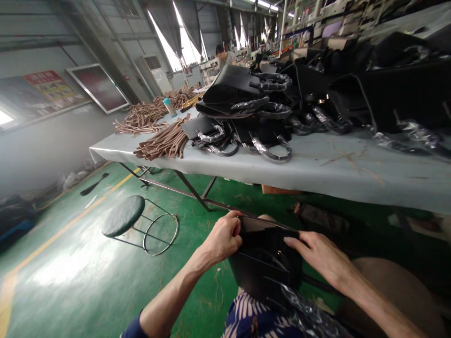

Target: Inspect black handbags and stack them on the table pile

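A black handbag (257,274) rests on my lap with its mouth open toward me. My left hand (225,237) is closed on the left end of its top rim, fingers curled over the edge. On the right end of the rim, my right hand (315,251) grips with the thumb inside the opening and the fingers outside. Dark lining and a small metal piece show within. Plastic-wrapped handles (310,310) hang down at the near side of the bag.
A long table (317,173) with a pale cover holds piled black handbags (232,87) with plastic-wrapped handles. Bundles of brown strips (165,141) and a teal-capped bottle (169,107) lie at its left end. A round stool (124,216) tilts in view on the green floor. People sit far back.
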`<move>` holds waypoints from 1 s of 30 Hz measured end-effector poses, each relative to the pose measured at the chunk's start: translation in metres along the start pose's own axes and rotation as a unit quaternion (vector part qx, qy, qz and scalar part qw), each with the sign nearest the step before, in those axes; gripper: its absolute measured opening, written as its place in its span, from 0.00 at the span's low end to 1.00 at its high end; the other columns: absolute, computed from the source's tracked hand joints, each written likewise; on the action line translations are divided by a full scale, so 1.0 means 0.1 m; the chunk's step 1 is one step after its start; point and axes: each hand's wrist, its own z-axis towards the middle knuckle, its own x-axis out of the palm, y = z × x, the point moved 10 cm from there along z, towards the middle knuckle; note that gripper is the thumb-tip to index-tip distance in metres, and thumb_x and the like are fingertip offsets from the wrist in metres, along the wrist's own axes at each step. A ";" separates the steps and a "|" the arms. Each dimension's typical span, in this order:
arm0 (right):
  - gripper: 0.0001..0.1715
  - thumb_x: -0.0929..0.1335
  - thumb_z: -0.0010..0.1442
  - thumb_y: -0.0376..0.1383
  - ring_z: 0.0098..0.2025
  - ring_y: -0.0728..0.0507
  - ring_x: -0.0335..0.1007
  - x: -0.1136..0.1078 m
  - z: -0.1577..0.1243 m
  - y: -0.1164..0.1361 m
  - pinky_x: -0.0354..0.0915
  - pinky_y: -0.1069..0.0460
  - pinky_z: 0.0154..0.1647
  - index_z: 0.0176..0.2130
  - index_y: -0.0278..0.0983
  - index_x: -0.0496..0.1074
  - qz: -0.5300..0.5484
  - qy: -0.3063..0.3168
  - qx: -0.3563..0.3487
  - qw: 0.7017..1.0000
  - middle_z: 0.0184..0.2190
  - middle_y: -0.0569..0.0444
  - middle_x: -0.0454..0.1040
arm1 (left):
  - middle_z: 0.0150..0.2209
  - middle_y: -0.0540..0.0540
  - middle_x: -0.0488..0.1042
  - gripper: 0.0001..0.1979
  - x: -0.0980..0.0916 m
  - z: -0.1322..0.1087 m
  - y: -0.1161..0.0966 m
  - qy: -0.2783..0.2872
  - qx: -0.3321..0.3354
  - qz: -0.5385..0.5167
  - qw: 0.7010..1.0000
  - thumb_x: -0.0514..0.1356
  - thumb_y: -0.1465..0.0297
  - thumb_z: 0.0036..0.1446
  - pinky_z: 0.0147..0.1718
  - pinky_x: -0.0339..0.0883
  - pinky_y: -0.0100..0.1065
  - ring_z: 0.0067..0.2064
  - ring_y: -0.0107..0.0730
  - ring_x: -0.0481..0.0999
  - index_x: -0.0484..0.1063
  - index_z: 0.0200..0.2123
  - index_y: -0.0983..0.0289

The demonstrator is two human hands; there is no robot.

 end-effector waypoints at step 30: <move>0.19 0.65 0.54 0.45 0.44 0.42 0.68 -0.20 -0.02 0.03 0.64 0.50 0.46 0.46 0.43 0.68 0.113 -0.110 -0.079 0.984 0.45 0.54 0.72 | 0.20 0.46 0.61 0.05 0.02 0.26 0.05 -0.022 -0.023 -0.009 0.999 0.55 0.75 0.44 0.24 0.50 0.26 0.24 0.24 0.59 0.62 0.19 0.65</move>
